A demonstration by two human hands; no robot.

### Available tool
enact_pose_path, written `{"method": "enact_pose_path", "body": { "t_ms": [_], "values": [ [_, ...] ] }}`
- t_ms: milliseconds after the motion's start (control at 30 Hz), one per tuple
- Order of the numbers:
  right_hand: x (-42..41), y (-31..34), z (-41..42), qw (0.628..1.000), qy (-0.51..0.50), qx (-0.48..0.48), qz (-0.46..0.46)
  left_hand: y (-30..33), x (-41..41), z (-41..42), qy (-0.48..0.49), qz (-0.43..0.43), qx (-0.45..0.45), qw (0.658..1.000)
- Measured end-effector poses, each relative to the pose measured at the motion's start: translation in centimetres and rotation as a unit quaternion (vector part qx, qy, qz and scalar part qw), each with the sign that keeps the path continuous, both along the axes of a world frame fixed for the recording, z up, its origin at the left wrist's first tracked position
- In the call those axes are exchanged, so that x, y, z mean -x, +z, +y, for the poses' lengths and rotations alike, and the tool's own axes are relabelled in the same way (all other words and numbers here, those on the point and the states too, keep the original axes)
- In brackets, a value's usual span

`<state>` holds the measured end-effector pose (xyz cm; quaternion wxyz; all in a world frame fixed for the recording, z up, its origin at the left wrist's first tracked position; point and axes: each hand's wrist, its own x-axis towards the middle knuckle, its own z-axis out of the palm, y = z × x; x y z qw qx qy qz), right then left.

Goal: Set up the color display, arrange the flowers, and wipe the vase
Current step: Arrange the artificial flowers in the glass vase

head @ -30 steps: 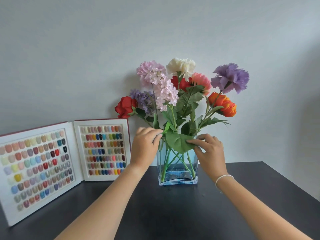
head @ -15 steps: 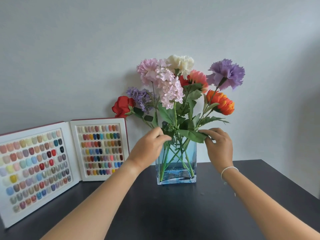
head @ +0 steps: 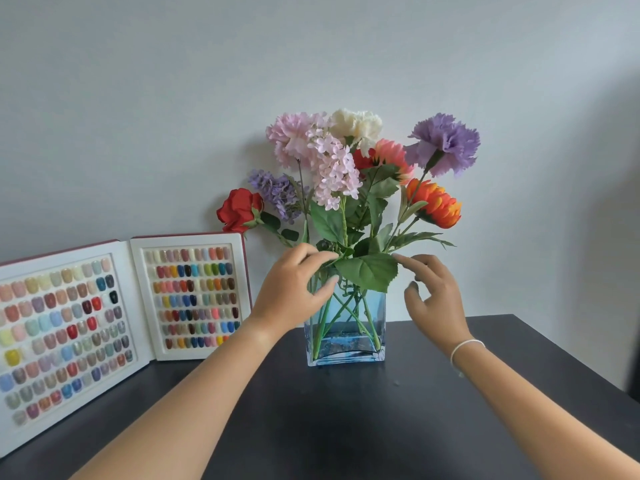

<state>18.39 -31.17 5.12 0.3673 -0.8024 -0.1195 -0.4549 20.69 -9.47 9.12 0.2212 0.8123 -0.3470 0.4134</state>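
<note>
Two hands reach in at the mouth of the vase (head: 346,327), a rectangular blue-tinted glass one standing on the dark table (head: 346,427) near the far wall (head: 138,98). The left hand (head: 294,289) hides the vase's upper left corner; its fingers curl round the flower stems (head: 349,317) there, though the exact stem gripped is hard to make out. The right hand (head: 433,299) is loosely spread, one fingertip touching the big green leaf (head: 370,271) that covers the rim. The flowers (head: 346,168) fan upward. Left of them, the open color display (head: 104,320) leans against the wall, its left edge cut off.
</note>
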Motion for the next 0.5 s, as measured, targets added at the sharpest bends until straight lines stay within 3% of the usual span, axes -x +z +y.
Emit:
{"method": "enact_pose_path", "body": {
  "t_ms": [133,233,367,500],
  "values": [
    [-0.6,1.3,-0.3,0.999,-0.019,-0.043,-0.020,0.8,-0.3,0.2,-0.028,0.020,0.098,0.995],
    [-1.5,2.5,-0.6,0.997,-0.035,-0.061,-0.013,1.8,-0.6,-0.1,-0.035,0.029,0.118,0.992],
    [-2.7,3.0,-1.4,0.991,-0.056,-0.113,0.034,2.9,-0.9,-1.6,-0.048,0.021,0.078,0.996],
    [-3.3,3.1,-2.1,0.988,-0.085,-0.106,0.070,4.3,-1.6,-4.5,-0.032,0.053,-0.036,0.997]
  ]
}}
